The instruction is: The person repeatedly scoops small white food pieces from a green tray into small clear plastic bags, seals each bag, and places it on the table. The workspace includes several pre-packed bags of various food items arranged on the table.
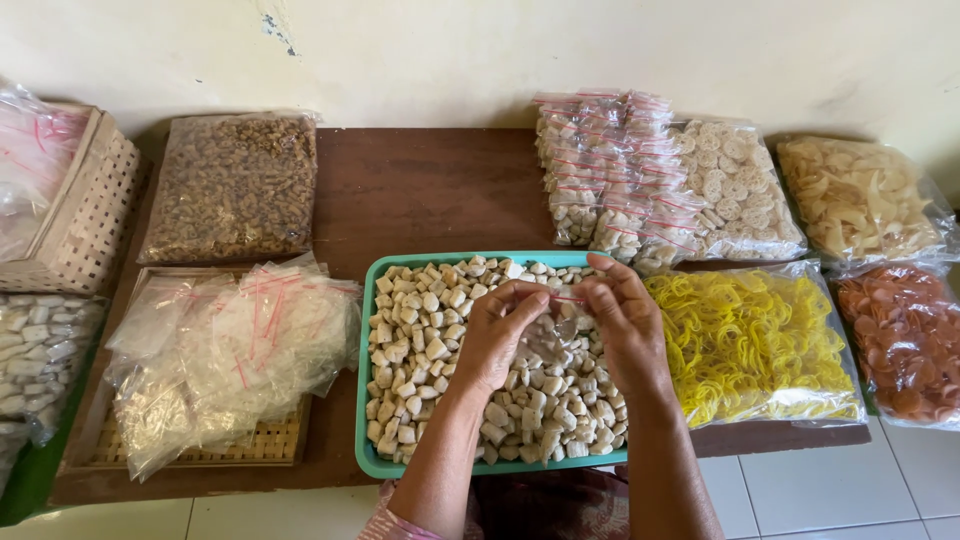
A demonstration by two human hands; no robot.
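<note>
Your left hand and right hand pinch one small clear bag (filled with pale pieces) by its top, above the one green tray. Right of the tray: one yellow-cracker bag; left: one pile of empty bags.

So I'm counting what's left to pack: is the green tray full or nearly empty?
Full: pale cracker pieces cover the green tray almost rim to rim.

— What is held above the tray?
— A small clear plastic bag with a red zip strip along its top, hanging upright and partly filled with pale cream cracker pieces.
— And the tray?
— A teal rectangular tray on the table, heaped with the same small pale chunks.
</note>
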